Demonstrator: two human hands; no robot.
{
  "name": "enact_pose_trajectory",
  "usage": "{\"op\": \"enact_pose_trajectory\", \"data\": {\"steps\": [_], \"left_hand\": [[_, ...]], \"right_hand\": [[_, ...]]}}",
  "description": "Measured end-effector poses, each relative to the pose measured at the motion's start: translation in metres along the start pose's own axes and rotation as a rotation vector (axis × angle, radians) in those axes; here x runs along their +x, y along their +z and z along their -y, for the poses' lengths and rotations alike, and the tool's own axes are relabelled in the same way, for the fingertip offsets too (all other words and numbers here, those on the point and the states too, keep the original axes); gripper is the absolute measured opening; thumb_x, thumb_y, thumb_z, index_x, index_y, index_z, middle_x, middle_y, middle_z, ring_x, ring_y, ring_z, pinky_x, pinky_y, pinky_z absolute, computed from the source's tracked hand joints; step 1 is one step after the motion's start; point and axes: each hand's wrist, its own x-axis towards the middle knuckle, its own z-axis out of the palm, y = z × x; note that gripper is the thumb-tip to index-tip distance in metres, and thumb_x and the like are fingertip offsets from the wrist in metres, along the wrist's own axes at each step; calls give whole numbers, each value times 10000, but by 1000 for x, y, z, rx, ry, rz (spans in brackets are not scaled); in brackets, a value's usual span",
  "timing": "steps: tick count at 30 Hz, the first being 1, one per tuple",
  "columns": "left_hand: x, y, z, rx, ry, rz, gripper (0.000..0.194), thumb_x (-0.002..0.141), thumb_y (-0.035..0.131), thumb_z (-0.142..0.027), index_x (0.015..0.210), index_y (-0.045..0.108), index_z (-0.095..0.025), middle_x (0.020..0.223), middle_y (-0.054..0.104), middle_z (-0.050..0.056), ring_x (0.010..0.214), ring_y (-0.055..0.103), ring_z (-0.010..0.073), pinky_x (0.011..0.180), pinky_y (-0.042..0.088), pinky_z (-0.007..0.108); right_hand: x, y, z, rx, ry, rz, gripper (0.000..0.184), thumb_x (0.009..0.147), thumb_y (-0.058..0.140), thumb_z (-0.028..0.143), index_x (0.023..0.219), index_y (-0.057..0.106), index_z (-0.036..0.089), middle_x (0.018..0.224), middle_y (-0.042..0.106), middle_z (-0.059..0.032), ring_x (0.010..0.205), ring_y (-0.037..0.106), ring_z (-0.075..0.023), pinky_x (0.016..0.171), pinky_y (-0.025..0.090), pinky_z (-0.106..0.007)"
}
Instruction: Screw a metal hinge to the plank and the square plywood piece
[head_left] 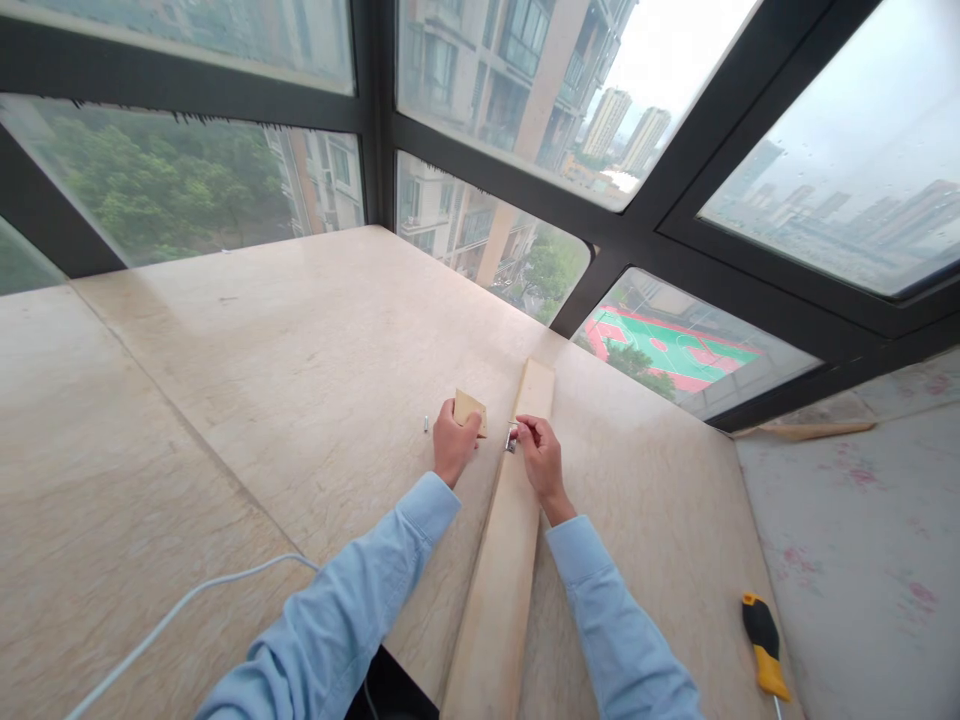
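My left hand (pixel 454 446) is closed on a small, flat, square piece of wood (pixel 470 411), thumb on its face. My right hand (pixel 541 458) is over a long wooden board (pixel 501 560), its fingertips pinched together. Something thin and small pokes out leftward from these fingertips; its kind is too small to make out. Just below them, at the board's left edge, sits a small shiny metal fitting (pixel 511 441), perhaps a hinge, partly hidden by the fingers. A tiny silvery metal piece (pixel 426 424), possibly a screw, stands left of my left hand.
The board lies lengthwise on a wide beige marble-like sill (pixel 300 330). A yellow and black screwdriver (pixel 765 645) lies at the lower right, near the papered wall (pixel 862 540). A white cable (pixel 195 590) crosses the lower left. Dark-framed windows (pixel 379 120) border the far side.
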Motion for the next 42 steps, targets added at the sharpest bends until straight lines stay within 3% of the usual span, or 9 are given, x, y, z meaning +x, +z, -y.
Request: {"op": "enact_pose_trajectory", "data": {"steps": [7, 12, 17, 24, 27, 31, 34, 36, 42], "left_hand": [[5, -13, -3, 415, 137, -44, 432, 797, 570, -301, 1208, 495, -188, 975, 687, 74, 845, 664, 219, 727, 491, 294], [3, -26, -12, 673, 146, -34, 528, 821, 568, -374, 1306, 440, -212, 1001, 701, 89, 880, 669, 261, 741, 463, 320], [2, -38, -14, 727, 149, -84, 624, 809, 598, -419, 1353, 386, -198, 1054, 692, 90, 932, 661, 261, 762, 463, 320], [-1, -48, -15, 814, 166, -189, 444, 836, 561, -316, 1260, 504, -193, 1170, 644, 102, 1017, 629, 265, 808, 473, 352], [-7, -43, -13, 810, 248, -195, 387, 855, 527, -273, 1232, 538, -183, 1192, 623, 112, 1022, 622, 243, 791, 476, 327], [-23, -26, -9, 766, 413, -49, 292, 883, 473, -226, 1142, 604, -194, 1038, 678, 73, 951, 640, 193, 768, 460, 271], [-36, -11, -6, 808, 400, 188, 237, 896, 467, -279, 1031, 650, -212, 814, 704, 44, 795, 665, 189, 709, 447, 270], [-41, -5, -5, 850, 399, 296, 238, 898, 460, -302, 986, 658, -204, 807, 709, 62, 773, 668, 203, 682, 438, 280], [-40, -4, -6, 852, 295, 342, 282, 897, 443, -302, 977, 661, -143, 887, 711, 128, 818, 668, 247, 686, 441, 322]], "right_hand": [[-2, 0, 3, 62, 19, -30, 222, 882, 526, 359, 942, 618, 167, 831, 649, -43, 757, 631, -161, 751, 518, -331], [-2, -1, -3, 62, 26, -63, 250, 884, 516, 382, 951, 617, 163, 851, 652, -54, 774, 633, -167, 764, 521, -336], [-1, -2, -8, -11, -5, -87, 255, 889, 493, 377, 956, 617, 165, 903, 650, -70, 822, 623, -174, 788, 516, -340], [-1, -1, -8, -13, -29, -109, 236, 849, 545, 367, 937, 623, 162, 925, 648, -75, 811, 611, -172, 763, 513, -325], [-2, -1, -6, 36, -19, -96, 213, 826, 586, 357, 913, 619, 166, 871, 647, -58, 764, 614, -168, 732, 515, -321], [-4, 0, 8, -31, -104, -26, 164, 813, 621, 344, 821, 623, 180, 794, 637, -34, 715, 593, -163, 673, 489, -300], [0, 9, 26, -80, -160, 22, 141, 802, 632, 325, 780, 626, 185, 760, 634, -25, 694, 577, -159, 656, 469, -291], [7, 19, 37, -83, -149, 73, 118, 791, 629, 304, 776, 630, 188, 762, 642, -22, 698, 582, -159, 671, 473, -289], [43, 58, 50, -211, -94, 421, 67, 758, 605, 233, 767, 658, 194, 730, 658, 3, 691, 594, -147, 669, 470, -269]]}}
